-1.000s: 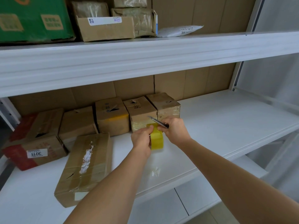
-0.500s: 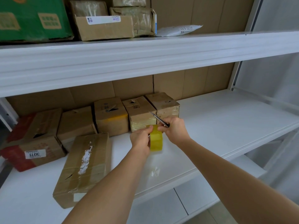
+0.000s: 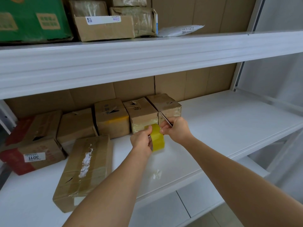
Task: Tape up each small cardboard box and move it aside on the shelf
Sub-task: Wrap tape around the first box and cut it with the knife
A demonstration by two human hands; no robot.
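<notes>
Change vs a second ago: very little. The tape roll (image 3: 157,139) is held at frame centre as before, only tipped slightly; the thin metal blade (image 3: 166,119) sits a touch higher. No box has moved. Reading: the tape end is probably being picked free, so taping of the next box is not yet started.

Left to right:
- Far left: a red-printed carton (image 3: 31,150) with a white label, corrugated, creased.
- Lower left: a flat brown box (image 3: 85,171) lies apart from the row, glossy tape bands over it, a torn white label strip on top.
- Back row of small cardboard boxes (image 3: 141,114), set side by side against the cardboard backing; matte tops with torn slits, some fronts shiny with clear or yellowish tape.
- Centre: the left hand (image 3: 141,141) is clamped on the roll, translucent yellow, ring-shaped, held on edge above the shelf (image 3: 229,122).
- The right hand (image 3: 176,128) is close up against the roll, fingers pinched at its rim, the blade gripped as well.
- Right: smooth white shelf surface.
</notes>
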